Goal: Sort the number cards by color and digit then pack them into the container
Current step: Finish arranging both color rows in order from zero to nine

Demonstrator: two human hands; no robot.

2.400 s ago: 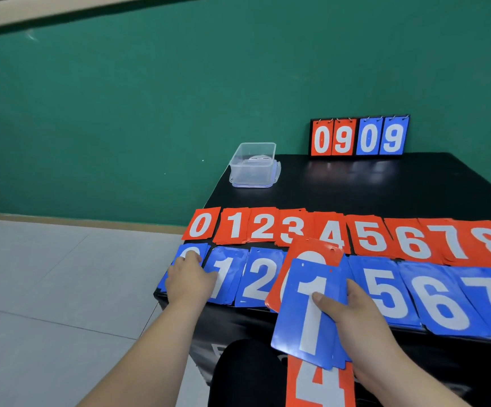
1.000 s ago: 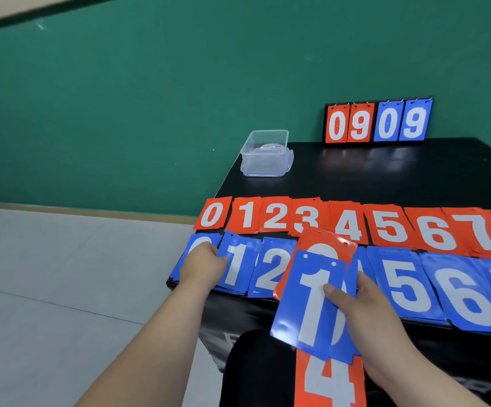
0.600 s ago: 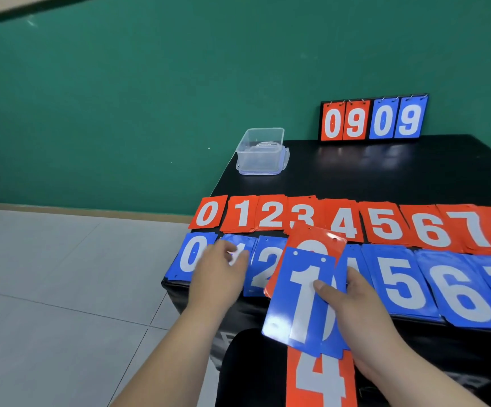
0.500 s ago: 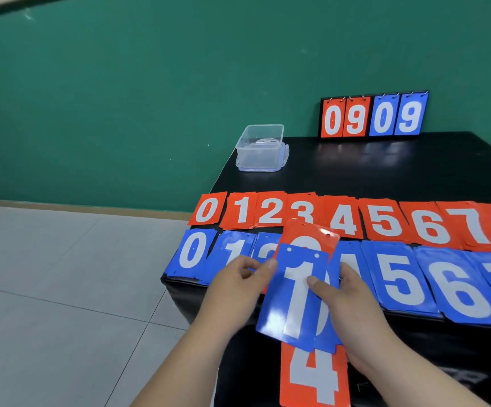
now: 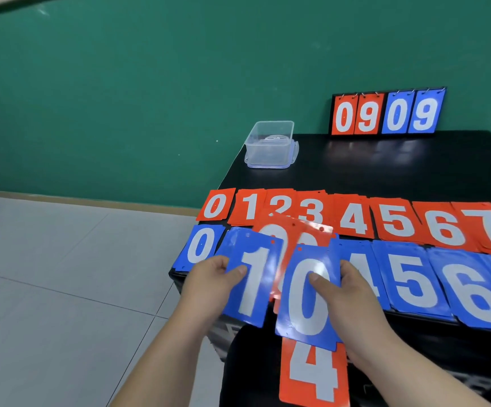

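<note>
Two held blue cards (image 5: pixel 251 283) (glossy)

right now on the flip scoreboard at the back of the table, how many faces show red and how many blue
red scoreboard faces: 2
blue scoreboard faces: 2
total: 4

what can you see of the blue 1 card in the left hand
The blue 1 card is a glossy blue rectangle, thin plastic by its look, with a white 1 and two holes near its top edge. The left hand pinches its left edge, thumb on the face. It is held slightly tilted over the near edge of the table, beside the card stack in the right hand; whether they touch is unclear.
</note>
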